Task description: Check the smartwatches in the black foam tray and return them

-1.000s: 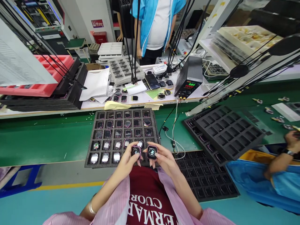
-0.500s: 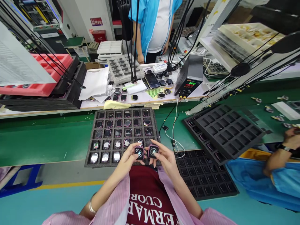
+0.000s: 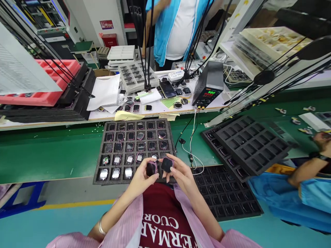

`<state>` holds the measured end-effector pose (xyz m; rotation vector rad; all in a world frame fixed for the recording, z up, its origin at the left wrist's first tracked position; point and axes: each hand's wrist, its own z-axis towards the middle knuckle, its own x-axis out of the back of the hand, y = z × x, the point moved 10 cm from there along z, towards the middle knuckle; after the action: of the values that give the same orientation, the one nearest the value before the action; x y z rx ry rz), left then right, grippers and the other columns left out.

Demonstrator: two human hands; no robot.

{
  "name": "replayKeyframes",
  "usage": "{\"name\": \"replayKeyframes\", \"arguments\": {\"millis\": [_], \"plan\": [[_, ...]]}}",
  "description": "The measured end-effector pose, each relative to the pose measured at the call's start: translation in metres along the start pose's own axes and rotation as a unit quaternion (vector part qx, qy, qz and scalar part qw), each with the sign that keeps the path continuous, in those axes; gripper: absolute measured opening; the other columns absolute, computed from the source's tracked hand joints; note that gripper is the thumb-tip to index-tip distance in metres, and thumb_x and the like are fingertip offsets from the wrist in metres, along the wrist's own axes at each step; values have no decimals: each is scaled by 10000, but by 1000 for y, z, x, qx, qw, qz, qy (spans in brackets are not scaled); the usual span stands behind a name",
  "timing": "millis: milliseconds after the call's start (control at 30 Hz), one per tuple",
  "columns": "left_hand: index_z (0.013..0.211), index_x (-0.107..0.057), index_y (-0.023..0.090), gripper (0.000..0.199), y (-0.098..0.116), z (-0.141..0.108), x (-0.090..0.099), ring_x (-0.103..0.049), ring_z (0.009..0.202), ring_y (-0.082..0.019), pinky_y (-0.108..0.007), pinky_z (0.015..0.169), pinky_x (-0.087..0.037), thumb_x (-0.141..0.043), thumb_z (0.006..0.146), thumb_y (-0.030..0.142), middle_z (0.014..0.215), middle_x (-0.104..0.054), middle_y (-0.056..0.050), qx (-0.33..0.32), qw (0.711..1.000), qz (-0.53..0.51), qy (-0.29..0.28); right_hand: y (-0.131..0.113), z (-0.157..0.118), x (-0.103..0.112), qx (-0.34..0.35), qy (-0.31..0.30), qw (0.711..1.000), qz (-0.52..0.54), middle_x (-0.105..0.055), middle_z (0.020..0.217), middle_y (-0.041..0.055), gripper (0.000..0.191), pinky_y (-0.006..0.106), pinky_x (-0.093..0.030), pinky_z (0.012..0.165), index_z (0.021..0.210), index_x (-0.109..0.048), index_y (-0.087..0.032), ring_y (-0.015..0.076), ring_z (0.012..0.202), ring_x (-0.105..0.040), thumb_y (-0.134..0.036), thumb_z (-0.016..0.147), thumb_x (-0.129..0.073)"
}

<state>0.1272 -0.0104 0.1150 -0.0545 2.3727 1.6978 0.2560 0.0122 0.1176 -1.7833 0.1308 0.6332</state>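
My left hand point(image 3: 142, 175) is closed on a smartwatch point(image 3: 151, 168) with a dark screen and a purplish case, tilted to one side. Close beside it, my right hand point(image 3: 181, 170) grips a second smartwatch point(image 3: 167, 165), its dark screen facing up. Neither watch has a strap that I can see. Both hands are over the near right corner of a grey foam tray point(image 3: 139, 153). Rows of watches sit in its pockets, and several in the two nearest rows, such as one watch point(image 3: 116, 173), have bright white screens.
Right of the tray, a white cable point(image 3: 191, 137) runs down from a power supply point(image 3: 209, 86) on the shelf. Stacked black foam trays point(image 3: 253, 144) lie farther right, near a co-worker's arm point(image 3: 307, 168). Another person in a blue jacket point(image 3: 161, 38) stands behind the shelf.
Both watch screens, lit with a face half a second ago, are now dark. The watches have tilted in my hands. The person behind the shelf has raised an arm.
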Motion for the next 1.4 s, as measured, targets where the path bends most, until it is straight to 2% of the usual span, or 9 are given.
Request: {"name": "replayKeyframes", "arguments": {"millis": [100,167,267,400,600,800,900,1233,1400], "plan": [[1101,-505,203,318,-4,1,2,-491,622,-100,-220,545,-423,-601,798,214,881,-534,-2,-2,999,50,9,5,1,-3,-8,-11,999,36,-703,868,42,343,256,-518,494,1139,-662,-246,145,574,-634,-250,797,-699],[1056,-523,190,256,-5,2,1,-475,602,-96,-234,571,-427,-573,805,196,867,-533,-1,-9,997,73,3,9,2,-5,-15,-18,998,52,-695,816,27,343,246,-504,464,1120,-674,-238,134,529,-618,-249,780,-718],[1050,-523,185,247,-4,1,1,-483,623,-100,-235,580,-428,-563,806,185,923,-542,-19,-19,996,89,2,11,1,-9,-27,-35,996,71,-698,905,45,407,246,-495,450,1183,-646,-243,125,508,-613,-269,782,-714],[1162,-479,214,324,-5,-2,2,-433,511,-72,-227,520,-406,-546,846,239,884,-546,1,-3,997,81,5,11,0,-11,-42,-54,994,85,-691,1013,79,438,251,-497,456,1228,-621,-236,118,506,-614,-282,798,-688],[1085,-549,201,283,5,-3,6,-555,709,-135,-267,686,-477,-586,805,208,972,-583,-34,-37,993,113,29,12,1,-5,-35,-51,995,82,-699,948,79,393,233,-458,408,1179,-657,-216,107,475,-580,-268,790,-683],[1129,-544,209,335,10,-5,7,-584,843,-183,-310,794,-485,-598,798,207,951,-594,-32,-48,991,122,40,10,1,-4,-35,-42,995,82,-702,934,79,395,239,-444,397,1161,-673,-211,115,470,-574,-275,772,-692],[1079,-561,202,289,14,-5,7,-582,893,-194,-324,838,-473,-597,792,201,964,-599,-37,-54,989,131,42,8,1,-4,-36,-37,995,85,-699,943,78,381,230,-432,388,1148,-680,-214,108,470,-566,-258,769,-686],[1052,-557,199,271,21,-6,10,-564,936,-201,-338,895,-439,-597,785,219,975,-599,-37,-66,985,147,55,9,1,4,-31,-16,996,76,-700,941,89,399,232,-422,380,1156,-670,-200,109,467,-555,-278,765,-694],[1085,-549,209,305,21,-7,12,-564,922,-206,-342,876,-446,-600,784,218,963,-595,-36,-64,987,134,60,7,0,2,-31,-22,996,78,-703,939,83,394,232,-412,378,1145,-678,-218,112,467,-555,-290,759,-700]]}}
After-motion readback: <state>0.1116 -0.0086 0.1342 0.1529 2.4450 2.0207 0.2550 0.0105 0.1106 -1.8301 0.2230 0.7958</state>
